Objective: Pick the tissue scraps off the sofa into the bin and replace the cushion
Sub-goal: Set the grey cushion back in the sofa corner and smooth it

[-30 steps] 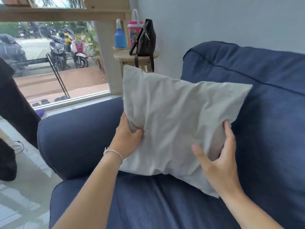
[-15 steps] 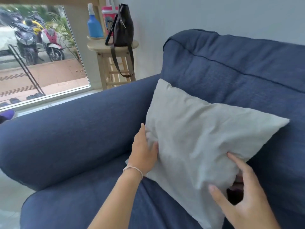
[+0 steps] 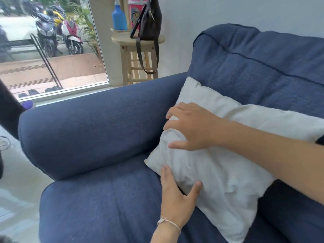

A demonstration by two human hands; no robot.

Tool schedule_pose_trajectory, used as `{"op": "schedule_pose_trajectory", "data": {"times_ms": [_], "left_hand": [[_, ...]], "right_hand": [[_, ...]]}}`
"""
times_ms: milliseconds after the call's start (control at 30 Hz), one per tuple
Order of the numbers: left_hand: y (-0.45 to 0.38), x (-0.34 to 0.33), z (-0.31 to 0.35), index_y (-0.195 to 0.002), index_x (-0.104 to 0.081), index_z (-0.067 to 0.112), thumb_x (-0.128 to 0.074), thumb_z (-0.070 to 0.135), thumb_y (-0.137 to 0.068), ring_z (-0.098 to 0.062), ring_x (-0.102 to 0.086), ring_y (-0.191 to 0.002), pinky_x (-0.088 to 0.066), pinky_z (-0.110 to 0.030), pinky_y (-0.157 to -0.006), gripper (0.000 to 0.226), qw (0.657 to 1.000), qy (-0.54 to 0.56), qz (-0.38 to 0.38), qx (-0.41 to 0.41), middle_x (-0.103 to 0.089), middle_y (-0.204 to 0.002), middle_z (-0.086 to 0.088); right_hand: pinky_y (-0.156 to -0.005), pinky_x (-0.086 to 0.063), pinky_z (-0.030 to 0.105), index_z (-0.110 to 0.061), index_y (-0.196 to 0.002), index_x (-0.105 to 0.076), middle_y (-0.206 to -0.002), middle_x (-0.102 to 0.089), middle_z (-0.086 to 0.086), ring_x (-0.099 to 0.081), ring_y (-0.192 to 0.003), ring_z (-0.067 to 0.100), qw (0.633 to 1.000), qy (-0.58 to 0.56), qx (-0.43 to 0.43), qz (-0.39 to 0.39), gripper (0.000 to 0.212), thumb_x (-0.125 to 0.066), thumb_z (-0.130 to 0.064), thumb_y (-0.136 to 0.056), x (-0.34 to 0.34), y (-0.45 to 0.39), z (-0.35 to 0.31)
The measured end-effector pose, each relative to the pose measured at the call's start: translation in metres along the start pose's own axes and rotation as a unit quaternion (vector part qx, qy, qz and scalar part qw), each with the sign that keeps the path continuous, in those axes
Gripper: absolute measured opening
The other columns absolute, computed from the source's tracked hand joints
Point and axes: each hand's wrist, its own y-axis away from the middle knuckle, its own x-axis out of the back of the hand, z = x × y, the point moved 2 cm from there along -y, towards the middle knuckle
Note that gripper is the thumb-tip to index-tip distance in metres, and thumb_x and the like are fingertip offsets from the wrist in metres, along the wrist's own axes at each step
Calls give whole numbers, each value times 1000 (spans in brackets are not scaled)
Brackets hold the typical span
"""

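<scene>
Both hands were on the cushion (image 3: 219, 165). The right hand (image 3: 189, 127) lay across its upper left part, fingers spread and nearly straight, pressing flat into the fabric without gripping anything. The left hand (image 3: 177, 195), with a thin bracelet (image 3: 169, 222) at the wrist, sat at the cushion's lower left edge: fingers straight along the underside, thumb up against the front face, a loose cradle more than a pinch.

Under and behind the hands, the pale cushion leaned tilted in the corner of the blue sofa (image 3: 105, 199), its far corner against the backrest (image 3: 254, 67) and its left edge just beside the armrest (image 3: 87, 130). This looked like the last step, settling the cushion in place.

Beyond the armrest stood a wooden stool (image 3: 138, 50) carrying a blue spray bottle (image 3: 119, 18), a pink container and a dark bag (image 3: 149, 20) with its strap hanging down. Left of that, a window (image 3: 49, 46) showed parked scooters.

As for risk, the cushion rested on one corner and an edge, so once the hands let go it could slump forward onto the seat; the flat right hand gave no grip to stop that.

No tissue scraps or bin showed anywhere, so I cannot say whether that part was finished. The cushion's right side was hidden behind the right forearm, and scraps beneath it would be unseen.
</scene>
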Motion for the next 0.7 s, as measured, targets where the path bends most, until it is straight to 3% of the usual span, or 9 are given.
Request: {"op": "schedule_pose_trajectory", "data": {"times_ms": [67,133,200,267,333,400,467,600,700], "left_hand": [[-4,2,-1,-157,12,32,-72,77,-65,10,13,-147,-6,-27,-124,133,999,-9,-35,-7,15,-163,23],[-10,6,-4,-157,12,36,-78,76,-60,13,7,-146,-10,-28,-125,138,999,1,-48,-6,12,-163,28],[-15,11,-10,-156,11,39,-83,72,-57,15,1,-146,-15,-28,-124,141,998,13,-62,-4,7,-162,32],[-18,13,-13,-156,6,43,-87,66,-59,14,-6,-146,-20,-28,-123,137,995,19,-89,-30,1,-162,33],[-24,10,-10,-155,-13,44,-90,57,-63,11,-22,-145,-30,-23,-118,121,990,40,-114,-72,-21,-159,31],[-30,6,-2,-150,-28,45,-90,51,-66,6,-34,-141,-34,-17,-111,104,986,49,-128,-100,-39,-152,28],[-35,2,8,-148,-34,43,-90,49,-68,3,-39,-139,-35,-16,-109,98,981,54,-135,-130,-45,-149,24],[-45,5,5,-151,-28,43,-89,50,-69,1,-32,-144,-34,-23,-115,102,974,74,-138,-162,-39,-153,25],[-48,15,-12,-155,-17,47,-89,57,-65,3,-16,-149,-27,-37,-121,115,980,61,-112,-151,-22,-159,31]], "right_hand": [[-116,-24,52,-38,-143,-47,-157,-33,1,-25,-147,28,994,64,-32,-88,72,-39,-80,-85,-15,-20,19],[-116,-10,69,-41,-152,-32,-166,-13,5,-6,-153,37,974,76,-130,-171,89,-29,-91,-77,-24,-26,43],[-109,-13,77,-44,-153,-23,-166,-9,6,-4,-150,44,951,49,-231,-201,98,-23,-96,-70,-26,-17,59],[-102,-31,71,-43,-151,-25,-161,-15,3,-16,-144,42,940,30,-277,-198,96,-23,-95,-71,-26,-3,62],[-91,-45,56,-41,-149,-27,-156,-20,2,-28,-132,39,937,34,-294,-187,89,-27,-91,-76,-23,12,56],[-77,-44,45,-40,-147,-27,-153,-20,3,-32,-122,36,935,54,-303,-177,82,-32,-87,-80,-16,26,49],[-72,-41,41,-41,-146,-26,-151,-16,3,-31,-120,34,930,61,-321,-169,80,-37,-85,-80,-4,38,47],[-77,-43,42,-39,-143,-33,-151,-14,3,-27,-127,32,926,78,-327,-170,76,-41,-82,-81,17,42,45],[-98,-40,50,-33,-142,-41,-151,-26,8,-29,-132,34,935,141,-285,-154,71,-39,-77,-87,20,22,39]]}}
